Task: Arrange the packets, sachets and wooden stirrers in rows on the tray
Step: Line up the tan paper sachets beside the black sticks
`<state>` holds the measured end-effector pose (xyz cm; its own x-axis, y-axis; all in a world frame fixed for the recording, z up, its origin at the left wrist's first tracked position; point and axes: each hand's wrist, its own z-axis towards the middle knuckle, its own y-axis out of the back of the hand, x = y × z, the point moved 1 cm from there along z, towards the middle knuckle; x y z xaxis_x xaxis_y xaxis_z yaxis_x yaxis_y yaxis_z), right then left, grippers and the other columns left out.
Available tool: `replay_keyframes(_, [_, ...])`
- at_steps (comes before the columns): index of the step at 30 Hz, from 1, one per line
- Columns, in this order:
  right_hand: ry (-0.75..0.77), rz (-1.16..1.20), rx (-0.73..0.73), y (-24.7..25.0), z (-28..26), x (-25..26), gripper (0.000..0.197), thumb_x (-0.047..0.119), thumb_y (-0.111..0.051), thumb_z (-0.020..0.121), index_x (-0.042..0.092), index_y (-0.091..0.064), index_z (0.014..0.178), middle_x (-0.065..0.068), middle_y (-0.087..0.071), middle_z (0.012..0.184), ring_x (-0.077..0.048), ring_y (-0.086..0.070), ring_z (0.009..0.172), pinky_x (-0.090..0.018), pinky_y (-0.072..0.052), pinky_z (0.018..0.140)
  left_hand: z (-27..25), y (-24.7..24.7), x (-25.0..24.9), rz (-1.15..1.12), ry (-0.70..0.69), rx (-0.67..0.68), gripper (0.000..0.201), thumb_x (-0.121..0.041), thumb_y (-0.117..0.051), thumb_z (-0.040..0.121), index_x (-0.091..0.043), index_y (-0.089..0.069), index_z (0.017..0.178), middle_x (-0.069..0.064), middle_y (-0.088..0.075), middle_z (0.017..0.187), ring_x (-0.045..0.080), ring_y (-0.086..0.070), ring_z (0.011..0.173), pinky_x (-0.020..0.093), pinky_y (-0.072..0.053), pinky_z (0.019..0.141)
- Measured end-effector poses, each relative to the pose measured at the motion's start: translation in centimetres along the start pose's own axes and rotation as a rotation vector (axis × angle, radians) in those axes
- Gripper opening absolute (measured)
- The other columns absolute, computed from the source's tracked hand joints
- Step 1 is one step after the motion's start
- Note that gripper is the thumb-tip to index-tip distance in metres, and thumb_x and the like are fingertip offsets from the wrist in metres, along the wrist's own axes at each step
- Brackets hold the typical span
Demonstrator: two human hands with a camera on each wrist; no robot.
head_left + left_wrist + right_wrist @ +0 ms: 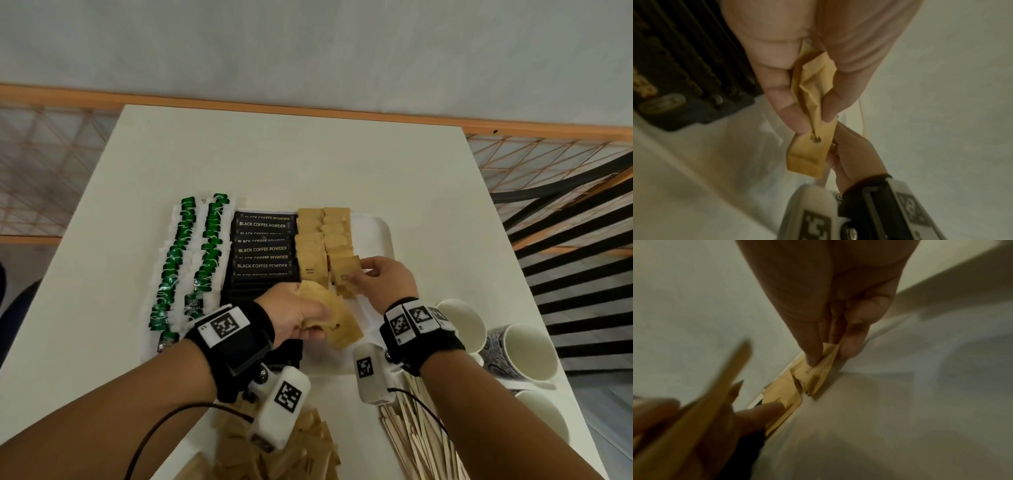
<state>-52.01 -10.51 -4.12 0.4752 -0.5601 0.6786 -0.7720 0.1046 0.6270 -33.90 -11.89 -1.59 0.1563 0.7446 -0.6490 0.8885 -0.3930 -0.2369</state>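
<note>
Brown sachet (346, 272) pinched between right hand (383, 279) fingers (854, 344) on tray (376, 233).

White table against a pale wall

The table (281, 164) stands before a plain grey-white wall (308, 48) edged by an orange wooden rail (239, 102). Orange lattice (44, 164) shows on both sides, and black slats (575, 260) lie to the right. The light is soft and even.

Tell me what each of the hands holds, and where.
Left hand: a bunch of brown sugar sachets, gripped at one end. Right hand: one brown sachet, pinched at its edge.
</note>
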Motion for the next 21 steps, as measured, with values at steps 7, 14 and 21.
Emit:
replay_keyframes(7, [-0.026,-0.067,-0.025,-0.4,0.3,0.0,0.024,0.039,-0.070,0.079,0.030,-0.059,0.098,0.009,-0.066,0.080,-0.012,-0.063,0.083,-0.027,-0.047,0.074,1.0,-2.0,0.2,-0.084,0.014,0.021,0.023,0.010,-0.065,0.080,-0.005,-0.062,0.097,0.013,-0.068,0.093,0.022,-0.068,0.077,0.029,-0.059,0.058])
replay_keyframes(14, [-0.023,-0.055,-0.029,-0.1,0.7,0.5,0.021,0.038,-0.072,0.076,0.029,-0.060,0.091,0.015,-0.060,0.074,-0.005,-0.056,0.074,-0.018,-0.038,0.060,1.3,-2.3,0.1,-0.147,-0.019,-0.022,0.040,0.010,-0.066,0.079,-0.001,-0.056,0.116,0.017,-0.064,0.106,0.024,-0.067,0.085,0.030,-0.059,0.057])
replay_keyframes(21, [-0.023,-0.030,-0.022,-0.1,1.2,1.0,0.021,0.036,-0.073,0.076,0.028,-0.061,0.091,0.013,-0.064,0.073,-0.004,-0.061,0.070,-0.020,-0.046,0.060,1.4,-1.5,0.2,-0.138,-0.040,-0.013,0.043,0.014,-0.062,0.080,-0.002,-0.055,0.119,0.018,-0.064,0.110,0.024,-0.067,0.085,0.031,-0.059,0.060])
